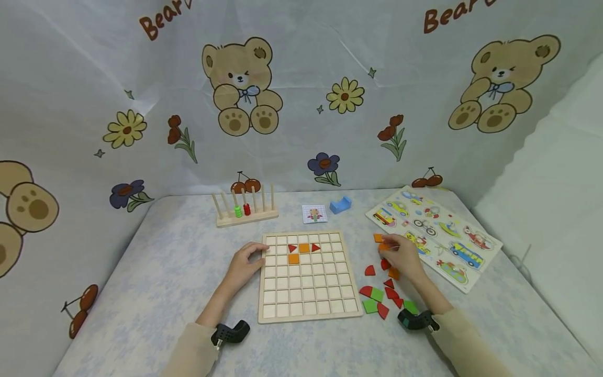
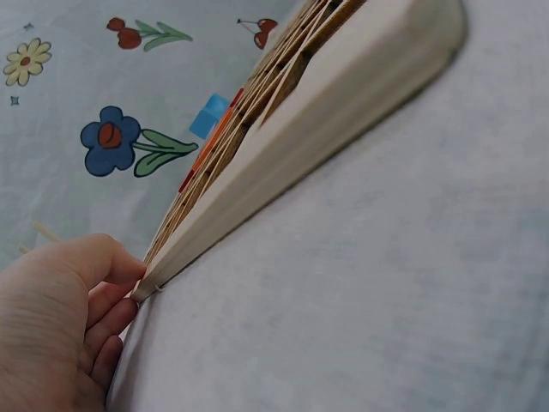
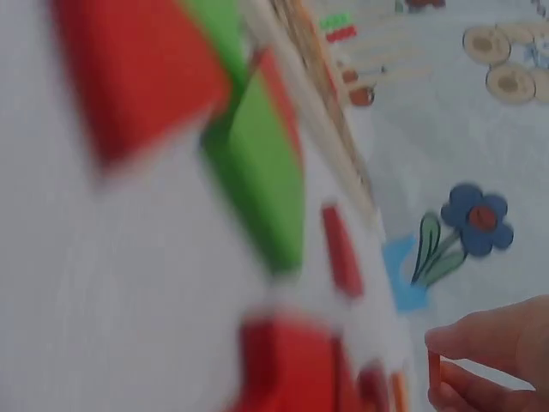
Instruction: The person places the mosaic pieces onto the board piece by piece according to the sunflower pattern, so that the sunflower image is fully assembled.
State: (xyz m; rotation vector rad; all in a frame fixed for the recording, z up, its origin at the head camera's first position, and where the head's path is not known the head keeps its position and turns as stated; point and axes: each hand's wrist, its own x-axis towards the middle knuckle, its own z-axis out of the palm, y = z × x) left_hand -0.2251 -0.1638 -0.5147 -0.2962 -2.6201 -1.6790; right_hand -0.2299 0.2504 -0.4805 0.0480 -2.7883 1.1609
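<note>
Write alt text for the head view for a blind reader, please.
A person's right hand pinches an orange piece beside scattered red, green and orange pieces, while the left hand touches the edge of a wooden grid board holding two orange squares and two red triangles.

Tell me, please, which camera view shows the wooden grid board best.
The head view, because it shows nearly the whole grid board from above, with the left hand at one edge. The left wrist view shows mainly its side, at a grazing angle; the right wrist view, only a narrow strip beyond the red and green pieces.
</note>
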